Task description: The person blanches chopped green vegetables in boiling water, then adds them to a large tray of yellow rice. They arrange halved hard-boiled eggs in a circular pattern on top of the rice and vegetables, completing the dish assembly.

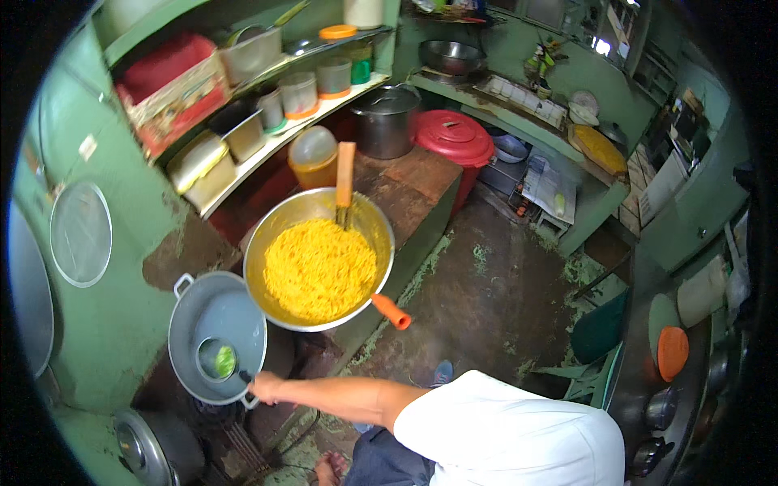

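Grey, round and dark-handled, the scoop (207, 356) grasped in our right hand (266, 389) holds something bright green (225, 362) inside the pale metal pot (231, 304) at the frame's lower left; our left is unseen.

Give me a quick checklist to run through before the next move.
1. Ladle gripped: ok; the reaching hand holds its dark handle.
2. Green pieces in the ladle: ok.
3. Hand clear of the grey pot: cannot tell; it overlaps the rim in this view.
4. Liquid level in the pot: cannot tell.
5. Metal bowl free of tools: not ok; a wooden-handled utensil stands in the yellow food.
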Demonstrator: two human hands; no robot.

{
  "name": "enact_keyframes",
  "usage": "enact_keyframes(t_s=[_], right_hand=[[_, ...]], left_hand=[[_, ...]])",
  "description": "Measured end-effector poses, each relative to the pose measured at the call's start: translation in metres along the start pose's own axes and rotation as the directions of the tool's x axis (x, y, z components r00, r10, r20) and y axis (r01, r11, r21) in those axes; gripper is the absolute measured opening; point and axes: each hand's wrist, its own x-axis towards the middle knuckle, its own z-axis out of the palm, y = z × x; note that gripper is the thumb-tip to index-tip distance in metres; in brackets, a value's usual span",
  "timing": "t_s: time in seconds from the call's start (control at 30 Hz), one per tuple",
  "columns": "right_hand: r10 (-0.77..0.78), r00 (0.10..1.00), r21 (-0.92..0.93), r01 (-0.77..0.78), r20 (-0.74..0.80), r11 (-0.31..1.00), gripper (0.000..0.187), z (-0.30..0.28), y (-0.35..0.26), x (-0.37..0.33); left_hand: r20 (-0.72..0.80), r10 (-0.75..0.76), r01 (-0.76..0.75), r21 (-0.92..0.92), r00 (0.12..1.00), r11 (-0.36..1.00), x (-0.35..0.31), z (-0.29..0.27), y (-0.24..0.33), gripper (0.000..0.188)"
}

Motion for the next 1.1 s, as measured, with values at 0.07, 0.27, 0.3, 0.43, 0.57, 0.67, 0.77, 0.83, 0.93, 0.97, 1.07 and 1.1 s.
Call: enact_keyframes(t_s=[0.07,0.27,0.3,0.43,0.57,0.67,0.77,0.83,0.93,0.97,1.07,1.1], right_hand=[[-0.177,0.981,-0.175,0.188,0.081,0.966,0.039,-0.009,-0.004,0.004],[-0.260,0.931,-0.165,0.307,0.257,0.937,0.028,-0.064,-0.024,-0.017],[-0.341,0.879,-0.291,0.440,0.333,0.850,0.027,-0.082,-0.026,-0.029],[-0.404,0.873,0.210,0.356,0.273,0.911,0.022,-0.165,-0.028,-0.098],[-0.423,0.863,0.830,0.007,0.276,0.557,0.012,-0.271,0.009,-0.165],[-0.592,0.696,0.908,-0.239,0.407,0.344,0.031,-0.351,0.048,-0.198],[-0.578,0.762,0.954,-0.184,0.292,0.238,0.020,-0.433,0.100,-0.225],[-0.586,0.789,0.983,-0.145,0.182,0.110,0.016,-0.507,0.133,-0.231],[-0.603,0.797,0.980,-0.135,0.021,-0.143,0.010,-0.633,0.211,-0.258],[-0.563,0.824,0.988,-0.032,-0.059,-0.150,0.011,-0.674,0.241,-0.273],[-0.507,0.851,0.947,-0.034,-0.139,-0.318,0.026,-0.798,0.348,-0.351],[-0.292,0.907,0.911,0.185,-0.303,-0.369,0.034,-0.828,0.386,-0.393]], left_hand=[[0.028,0.005,-0.006,0.031,1.000,1.000,-0.002,0.042,0.007,0.030],[0.085,0.002,-0.016,0.160,0.996,0.987,-0.003,0.181,0.052,0.034],[0.097,0.009,-0.026,0.174,0.995,0.984,-0.001,0.205,0.063,0.035],[0.163,0.029,-0.066,0.229,0.986,0.971,0.008,0.291,0.109,0.038],[0.244,0.029,-0.104,0.299,0.969,0.949,0.028,0.376,0.158,0.041],[0.311,0.008,-0.123,0.354,0.950,0.927,0.053,0.445,0.189,0.043],[0.385,-0.026,-0.146,0.411,0.922,0.900,0.083,0.528,0.220,0.046],[0.426,-0.057,-0.151,0.440,0.903,0.885,0.101,0.587,0.239,0.047],[0.475,-0.090,-0.178,0.491,0.876,0.853,0.121,0.680,0.277,0.050],[0.490,-0.104,-0.186,0.508,0.865,0.841,0.125,0.708,0.289,0.051],[0.543,-0.125,-0.227,0.534,0.830,0.815,0.134,0.789,0.327,0.053],[0.556,-0.132,-0.235,0.538,0.821,0.810,0.137,0.812,0.337,0.054]])
